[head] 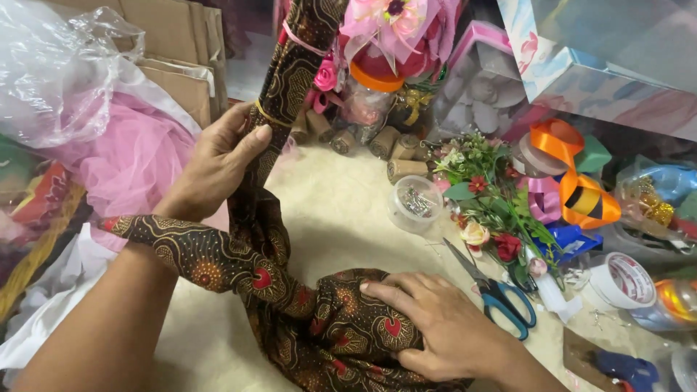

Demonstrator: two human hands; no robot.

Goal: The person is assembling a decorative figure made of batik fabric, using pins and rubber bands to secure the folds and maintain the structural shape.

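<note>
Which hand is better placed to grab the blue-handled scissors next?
Right, probably. The right hand presses the bunched batik cloth with the scissors lying just beside it. The left hand grips the cloth's raised strip, farther away.

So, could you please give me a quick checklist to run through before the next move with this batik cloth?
1. Left hand has a grip on the raised length of the batik cloth: ok, thumb pressed across it.
2. Right hand pins the bunched cloth to the cream surface: ok, palm flat on it.
3. Pink ribbon sits around the raised upper part: ok.
4. Scissors lie apart from the cloth: ok, just right of the right hand, blades shut.
5. Pin tub closed: cannot tell.
6. Cloth free of the flower sprig: ok, they lie apart.
</note>
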